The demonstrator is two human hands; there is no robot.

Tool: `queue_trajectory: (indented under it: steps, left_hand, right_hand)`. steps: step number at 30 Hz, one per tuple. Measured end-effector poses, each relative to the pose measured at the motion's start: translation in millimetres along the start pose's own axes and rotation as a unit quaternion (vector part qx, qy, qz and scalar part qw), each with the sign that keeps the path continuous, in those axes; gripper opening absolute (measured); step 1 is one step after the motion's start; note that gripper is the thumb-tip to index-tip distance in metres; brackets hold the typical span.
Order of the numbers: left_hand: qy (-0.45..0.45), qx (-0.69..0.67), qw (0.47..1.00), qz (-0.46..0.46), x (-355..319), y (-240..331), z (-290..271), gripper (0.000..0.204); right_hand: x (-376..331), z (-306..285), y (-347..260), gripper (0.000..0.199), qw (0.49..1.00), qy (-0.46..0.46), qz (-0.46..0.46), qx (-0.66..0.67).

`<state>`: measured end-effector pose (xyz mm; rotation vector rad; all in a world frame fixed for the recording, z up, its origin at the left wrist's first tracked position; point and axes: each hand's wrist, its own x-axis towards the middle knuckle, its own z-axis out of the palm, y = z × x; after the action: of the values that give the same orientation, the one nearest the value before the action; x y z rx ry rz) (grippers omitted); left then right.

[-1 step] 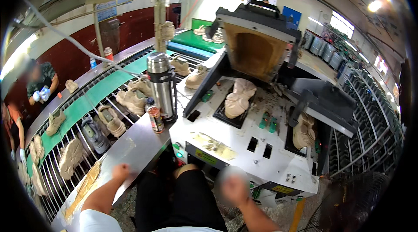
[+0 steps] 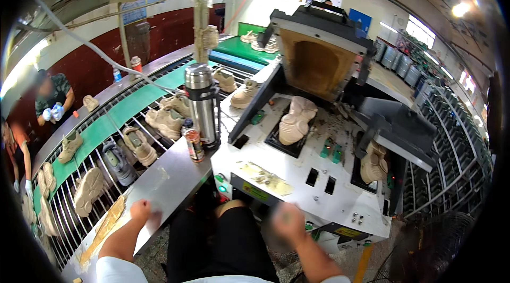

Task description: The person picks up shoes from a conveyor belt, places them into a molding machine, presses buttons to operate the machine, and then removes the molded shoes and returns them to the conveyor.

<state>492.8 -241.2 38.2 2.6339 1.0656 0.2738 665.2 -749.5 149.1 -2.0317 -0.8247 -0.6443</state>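
My left hand (image 2: pixel 141 210), curled into a fist, is over the metal ledge (image 2: pixel 172 179) beside the conveyor, with nothing visible in it. My right hand (image 2: pixel 288 223) is at the front edge of the white machine (image 2: pixel 276 198), near a green button (image 2: pixel 309 225). It looks curled too, though blur covers part of it, and I see nothing held. On the machine, a pair of beige shoes (image 2: pixel 296 121) sits on a black pad below a raised lid (image 2: pixel 313 65). More beige shoes (image 2: pixel 374 163) rest at the right station, under a tilted black cover (image 2: pixel 404 142).
A steel flask (image 2: pixel 202 105) and a small bottle (image 2: pixel 193 142) stand on the ledge. Several shoes, among them a grey one (image 2: pixel 118 163), lie on the roller conveyor with its green belt (image 2: pixel 111 118). Across it, a person (image 2: pixel 53 97) wears gloves. Black racks (image 2: pixel 441 161) stand at right.
The view has shifted slightly, so the scene sits a little further right. My left hand has moved a little left along the ledge. My right hand is slightly higher in the picture.
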Motion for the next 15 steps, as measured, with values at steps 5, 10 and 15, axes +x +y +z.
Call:
queue_trajectory:
  steps: [5,10,15]
  left_hand:
    - [0.055,0.019,0.99,-0.132,-69.3,-99.8,-17.1,0.036]
    - [0.132,0.013,0.983,-0.128,-75.7,-89.7,-15.0,0.03]
    - [0.123,-0.011,0.981,-0.151,-74.7,-82.6,-20.9,0.025]
  right_hand:
    - [184.6,62.2,84.8,0.068,0.976,0.141,0.055,-0.157]
    - [289.5,73.1,132.9,0.097,0.843,-0.025,0.458,-0.28]
    - [294.6,71.7,121.8,0.097,0.764,-0.077,0.547,-0.334]
